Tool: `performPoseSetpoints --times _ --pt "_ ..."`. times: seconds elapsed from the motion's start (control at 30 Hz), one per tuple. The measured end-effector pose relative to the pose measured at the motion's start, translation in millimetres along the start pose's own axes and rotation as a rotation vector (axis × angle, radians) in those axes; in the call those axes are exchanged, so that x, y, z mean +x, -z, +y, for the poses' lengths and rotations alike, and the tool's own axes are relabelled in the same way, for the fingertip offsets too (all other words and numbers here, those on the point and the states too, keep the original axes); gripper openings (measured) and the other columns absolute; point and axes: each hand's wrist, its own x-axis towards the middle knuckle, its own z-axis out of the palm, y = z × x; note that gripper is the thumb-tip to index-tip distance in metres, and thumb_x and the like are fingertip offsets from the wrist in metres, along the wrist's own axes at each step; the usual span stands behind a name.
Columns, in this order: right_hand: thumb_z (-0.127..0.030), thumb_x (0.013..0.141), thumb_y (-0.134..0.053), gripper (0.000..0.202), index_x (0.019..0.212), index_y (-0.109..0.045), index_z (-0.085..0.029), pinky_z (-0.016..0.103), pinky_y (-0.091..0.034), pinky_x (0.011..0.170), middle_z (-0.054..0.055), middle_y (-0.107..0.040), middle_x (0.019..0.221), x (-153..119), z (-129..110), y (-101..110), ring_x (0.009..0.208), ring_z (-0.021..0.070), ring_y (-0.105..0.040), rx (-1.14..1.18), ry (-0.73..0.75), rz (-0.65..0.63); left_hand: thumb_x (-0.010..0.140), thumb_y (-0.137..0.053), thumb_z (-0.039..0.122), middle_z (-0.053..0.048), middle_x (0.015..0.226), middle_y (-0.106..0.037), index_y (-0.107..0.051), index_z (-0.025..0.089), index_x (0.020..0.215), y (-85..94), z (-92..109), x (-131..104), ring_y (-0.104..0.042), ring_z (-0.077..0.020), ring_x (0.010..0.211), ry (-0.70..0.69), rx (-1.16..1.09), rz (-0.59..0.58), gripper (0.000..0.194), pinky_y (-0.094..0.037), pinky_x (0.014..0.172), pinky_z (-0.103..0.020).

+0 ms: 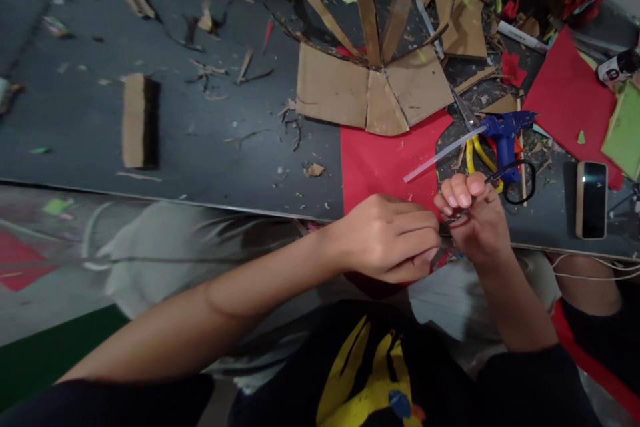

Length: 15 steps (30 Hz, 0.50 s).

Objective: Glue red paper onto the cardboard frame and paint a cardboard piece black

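Note:
My left hand [390, 238] is closed, its fingers curled against my right hand at the table's front edge. Between the two runs a thin dark twisted cord [457, 216]. My right hand [473, 213] has its fingers curled round this cord, whose black loop [534, 183] sticks out to the right. Just behind my right hand lies a blue glue gun [503, 137] with a clear glue stick [445, 155] in it. Red paper [377, 163] lies under a folded cardboard piece [333, 87], from which cardboard strips [364, 7] rise.
A small cardboard block [134, 121] stands on the dark table [215, 147] at the left. Yellow-handled scissors [470, 155] lie beside the glue gun. At the right are a phone-like device [594, 200], red sheets [570, 93] and a small bottle [617, 68]. Scraps are scattered about. Another person's leg [590, 283] shows at the right.

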Motion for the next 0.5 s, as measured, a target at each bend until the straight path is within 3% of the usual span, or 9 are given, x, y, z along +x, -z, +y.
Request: performPoseSetpoints --times 0.23,0.4,0.5 --pt "-0.039 0.068 -0.075 0.022 0.065 -0.057 -0.025 0.019 -0.037 0.051 -0.006 -0.042 0.056 0.6 0.0 -0.3 0.054 0.0080 -0.038 0.062 -0.006 0.007 0.080 -0.036 0.008 -0.001 0.064 -0.062 -0.053 0.017 0.070 1.5 -0.4 -0.1 -0.055 -0.0119 0.055 -0.006 -0.003 -0.033 0.022 -0.042 0.050 -0.023" --pt "-0.040 0.071 -0.072 0.020 0.068 -0.057 -0.026 0.019 -0.038 0.052 -0.006 -0.043 0.058 -0.6 1.4 1.2 0.054 0.0078 -0.038 0.019 0.009 -0.006 0.084 -0.049 0.024 0.001 0.059 -0.060 -0.051 0.018 0.068 -1.8 -0.4 -1.2 -0.056 -0.0110 0.052 0.048 -0.065 0.103 0.017 -0.044 0.049 -0.022" --pt "-0.040 0.073 -0.070 0.017 0.071 -0.060 -0.027 0.018 -0.039 0.054 -0.007 -0.045 0.060 -1.2 1.5 0.9 0.054 0.0068 -0.039 -0.004 0.039 -0.034 0.083 -0.058 0.021 -0.001 0.066 -0.064 -0.054 0.016 0.073 -1.2 0.4 -0.1 -0.060 -0.0095 0.059 0.179 -0.101 0.178 0.012 -0.047 0.055 -0.018"
